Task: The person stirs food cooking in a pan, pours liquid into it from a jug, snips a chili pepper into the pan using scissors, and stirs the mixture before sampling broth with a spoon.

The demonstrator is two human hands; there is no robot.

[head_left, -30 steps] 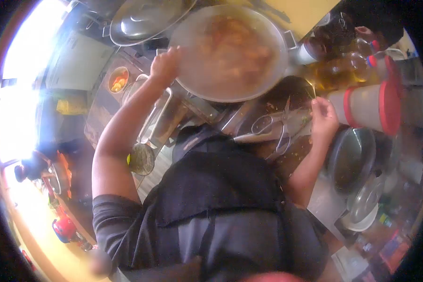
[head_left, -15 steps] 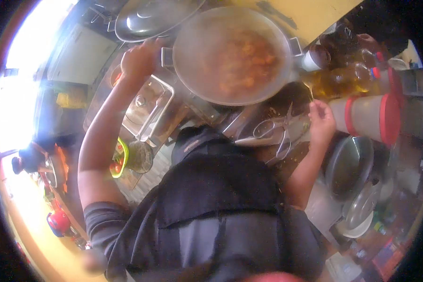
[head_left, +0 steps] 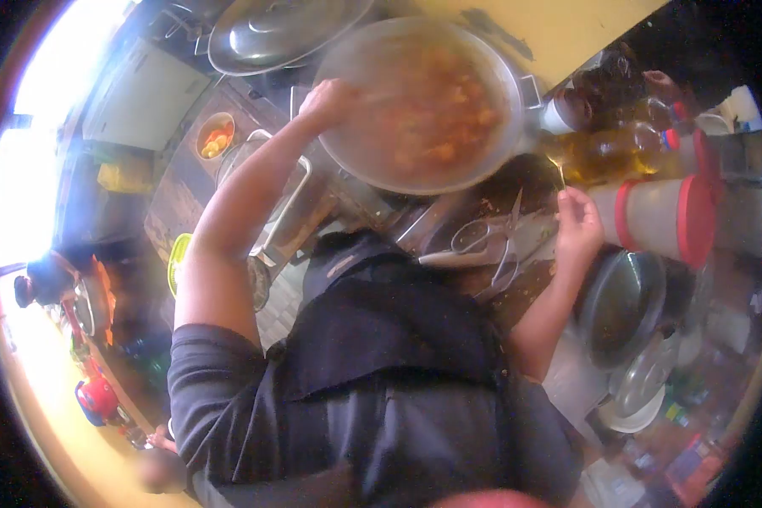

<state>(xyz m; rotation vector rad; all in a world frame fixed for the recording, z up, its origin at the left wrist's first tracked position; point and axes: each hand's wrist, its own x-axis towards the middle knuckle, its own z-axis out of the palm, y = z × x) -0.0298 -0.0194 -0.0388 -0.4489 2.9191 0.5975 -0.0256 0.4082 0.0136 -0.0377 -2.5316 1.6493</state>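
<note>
A wide metal pot (head_left: 510,140) holds steaming, reddish-orange chunky food (head_left: 449,110). My left hand (head_left: 326,102) is closed over the pot's left rim. Steam and blur hide what its fingers grip; a faint streak runs from them into the pot. Right of the pot, my right hand (head_left: 580,218) pinches a thin, shiny metal spoon (head_left: 560,173), its far end pointing up toward the oil bottle (head_left: 610,152). Scissors (head_left: 510,245) with pale handles lie on the surface left of that hand.
A large lid (head_left: 271,34) rests behind the pot. At left are a bowl of orange and yellow pieces (head_left: 215,135) and a rectangular metal tray (head_left: 292,199), partly behind my arm. Red-lidded containers (head_left: 652,216) and a dark oval pan (head_left: 622,309) stand at right. Another person's hand (head_left: 662,83) shows at upper right.
My left hand has moved right, from beside the pot's left handle to over its rim, uncovering the bowl of orange and yellow pieces. My right hand stays almost still with the spoon.
</note>
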